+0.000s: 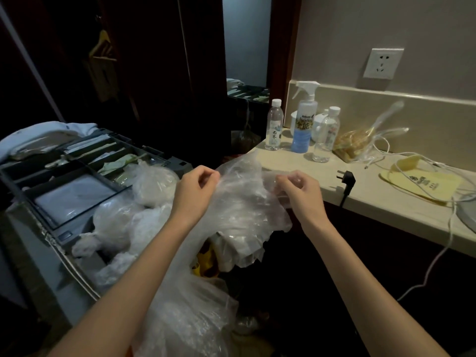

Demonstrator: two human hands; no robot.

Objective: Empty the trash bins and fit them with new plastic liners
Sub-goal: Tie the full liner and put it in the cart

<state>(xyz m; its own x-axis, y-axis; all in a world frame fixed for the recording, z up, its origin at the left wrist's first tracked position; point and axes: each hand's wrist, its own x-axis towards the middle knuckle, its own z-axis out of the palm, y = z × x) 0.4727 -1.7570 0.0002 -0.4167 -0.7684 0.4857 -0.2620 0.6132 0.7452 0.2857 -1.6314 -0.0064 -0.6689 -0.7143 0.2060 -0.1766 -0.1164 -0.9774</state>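
Observation:
A clear plastic liner hangs crumpled between my hands at mid-frame. My left hand pinches its upper left edge and my right hand pinches its upper right edge. Below the liner sits a larger clear trash bag with yellow and white rubbish showing inside. No bin body is visible; the floor area under the bags is dark.
A grey housekeeping cart with compartment trays and tied white bags stands at left. The beige counter at right holds water bottles, a spray bottle, a black plug, white cables and a yellow pouch.

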